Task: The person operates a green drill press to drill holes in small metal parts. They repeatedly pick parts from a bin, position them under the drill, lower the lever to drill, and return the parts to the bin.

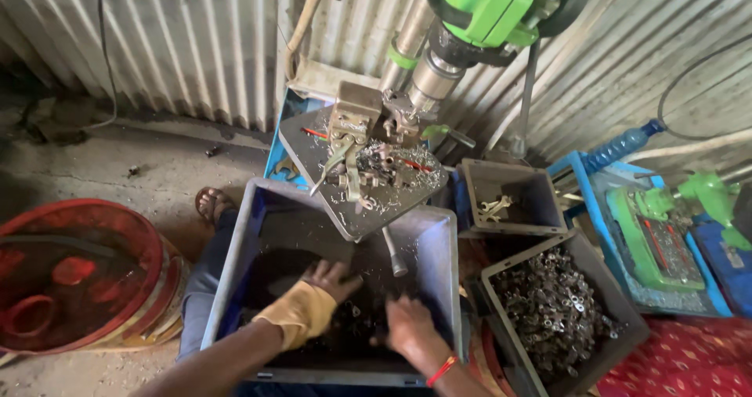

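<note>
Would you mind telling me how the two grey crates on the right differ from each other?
The nearer grey crate is heaped with small metal parts; the farther grey crate holds just a few pieces on a bare floor. The nearer crate looks larger and sits skewed; the farther sits squarer. Both are open-topped, rectangular and grey.

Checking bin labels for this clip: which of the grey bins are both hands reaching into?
The large bin directly below the drill table, with both hands inside; the right-hand bins hold a few loose parts or heaped metal rings.

Soft daylight, deep shadow at left, edges bowed, hands slightly blurred.
</note>
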